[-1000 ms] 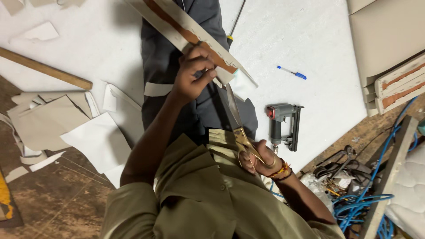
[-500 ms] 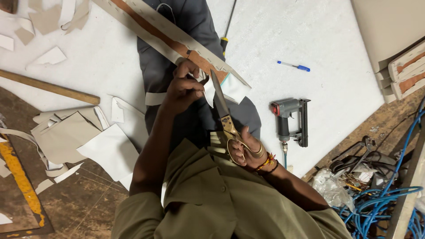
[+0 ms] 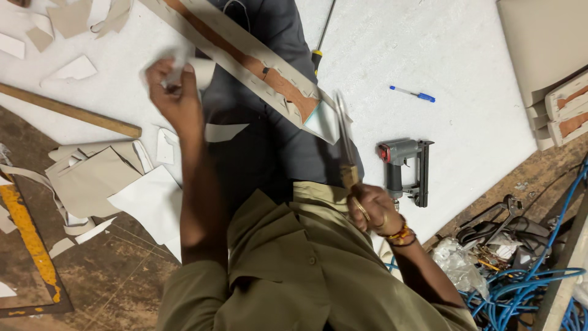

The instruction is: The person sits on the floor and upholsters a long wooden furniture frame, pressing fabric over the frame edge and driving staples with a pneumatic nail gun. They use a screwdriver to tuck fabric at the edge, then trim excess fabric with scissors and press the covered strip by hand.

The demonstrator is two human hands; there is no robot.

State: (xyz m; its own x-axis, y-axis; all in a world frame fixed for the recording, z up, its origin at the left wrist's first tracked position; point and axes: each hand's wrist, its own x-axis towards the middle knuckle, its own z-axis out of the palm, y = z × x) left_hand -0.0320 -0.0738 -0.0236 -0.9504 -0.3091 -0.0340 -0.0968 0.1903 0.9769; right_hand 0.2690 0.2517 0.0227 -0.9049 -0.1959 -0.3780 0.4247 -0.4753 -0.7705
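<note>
Scissors [image 3: 345,138] sit in the right hand [image 3: 369,208], fingers closed through the handle loops, long blades pointing away from the body with the tips at the cut end of the fabric-wrapped strip [image 3: 245,61] lying across the lap. Strip shows pale covering with a brown core exposed along the middle. Left hand [image 3: 174,92] is raised beside the strip, closed on a small pale offcut [image 3: 195,68], blurred. Risk, as judged: blades are blurred too, so whether they stand open cannot be told; with the strip unsupported by either hand, it could slide off the lap and drag against the blade edge, nicking the covering. Blade tips lie close over the dark trousers, so a careless swing could catch cloth or leg. Staple gun [image 3: 404,168] rests on the white sheet [image 3: 465,55] just beside the right wrist; an elbow shift could knock it. Blue pen [image 3: 411,94] lies well apart
</note>
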